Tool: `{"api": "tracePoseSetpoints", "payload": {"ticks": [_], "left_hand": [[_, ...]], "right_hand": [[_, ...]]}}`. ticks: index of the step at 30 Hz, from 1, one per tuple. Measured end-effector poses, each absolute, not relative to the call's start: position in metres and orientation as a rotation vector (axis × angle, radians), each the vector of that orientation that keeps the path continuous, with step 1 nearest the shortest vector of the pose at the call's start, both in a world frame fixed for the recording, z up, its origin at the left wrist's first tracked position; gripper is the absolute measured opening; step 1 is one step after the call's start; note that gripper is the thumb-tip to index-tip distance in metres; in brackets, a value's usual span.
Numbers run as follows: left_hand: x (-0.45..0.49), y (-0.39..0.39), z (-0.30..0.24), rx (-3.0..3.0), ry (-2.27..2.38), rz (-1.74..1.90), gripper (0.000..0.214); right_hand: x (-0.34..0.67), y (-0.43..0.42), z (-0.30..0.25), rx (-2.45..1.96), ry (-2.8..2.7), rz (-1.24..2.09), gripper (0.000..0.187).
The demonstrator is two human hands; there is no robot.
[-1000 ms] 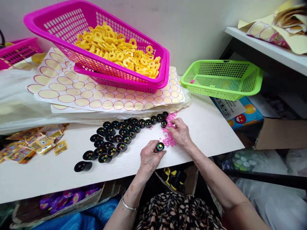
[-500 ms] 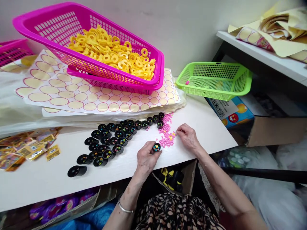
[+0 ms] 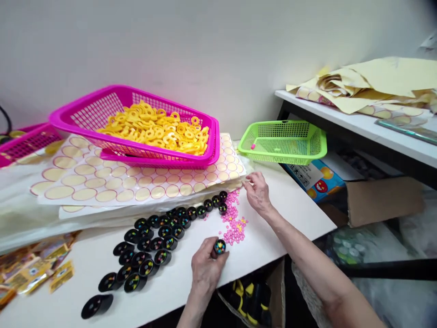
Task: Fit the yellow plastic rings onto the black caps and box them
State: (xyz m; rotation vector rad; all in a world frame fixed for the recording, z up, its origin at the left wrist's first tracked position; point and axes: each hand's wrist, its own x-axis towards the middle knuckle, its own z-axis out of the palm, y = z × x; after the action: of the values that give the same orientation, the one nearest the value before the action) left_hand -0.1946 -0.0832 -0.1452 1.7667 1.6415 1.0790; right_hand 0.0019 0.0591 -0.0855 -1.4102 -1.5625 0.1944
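My left hand (image 3: 206, 266) is closed around a small black cup (image 3: 218, 248), its open top facing up with small coloured beads inside. To the left, several similar black cups (image 3: 161, 257) with coloured bits in them stand in a slanting cluster on the white table. A loose strip of pink beads (image 3: 233, 225), a few yellow ones among them, lies between my hands. My right hand (image 3: 257, 193) hovers by the far end of that strip, near the edge of the stacked sheets. Its fingers are bent and slightly apart, with nothing visible in them.
A pink basket (image 3: 136, 152) of yellow rings rests on sticker sheets (image 3: 170, 191) at the back. Beyond my right hand sits a green basket (image 3: 283, 157). Shiny foil packets (image 3: 37, 273) lie at the left; a white shelf (image 3: 362, 118) juts in at right.
My right hand has moved away from the middle of the pink beads to their far end, its fingers loosening. My left hand still holds the cup. The view has tilted upward.
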Motion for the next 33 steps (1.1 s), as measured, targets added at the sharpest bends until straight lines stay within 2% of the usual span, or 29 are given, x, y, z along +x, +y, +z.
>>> {"api": "tracePoseSetpoints", "payload": {"ticks": [7,11,17,22,24,28,33], "left_hand": [[-0.196,-0.086,-0.138,1.642,1.670,1.087,0.032],[-0.195,-0.087,-0.142,1.559,1.649,1.166,0.035],[-0.194,-0.086,-0.170,1.499,1.572,1.399,0.044],[-0.194,-0.087,-0.170,1.491,1.567,1.394,0.043],[-0.195,-0.090,-0.160,1.501,1.575,1.315,0.038],[-0.197,-0.093,-0.140,1.531,1.588,1.181,0.031],[-0.197,-0.094,-0.133,1.562,1.564,1.147,0.025]], "right_hand": [[-0.049,0.122,-0.016,-1.193,-1.567,-0.014,0.013],[-0.085,0.144,0.031,-1.072,-1.834,0.032,0.017],[-0.141,0.171,0.068,-1.320,-2.343,0.377,0.064],[-0.177,0.195,0.066,-1.408,-2.449,0.456,0.087],[-0.187,0.201,0.064,-1.418,-2.480,0.457,0.083],[-0.197,0.205,0.062,-1.422,-2.501,0.423,0.058],[-0.196,0.210,0.061,-1.399,-2.557,0.365,0.052]]}}
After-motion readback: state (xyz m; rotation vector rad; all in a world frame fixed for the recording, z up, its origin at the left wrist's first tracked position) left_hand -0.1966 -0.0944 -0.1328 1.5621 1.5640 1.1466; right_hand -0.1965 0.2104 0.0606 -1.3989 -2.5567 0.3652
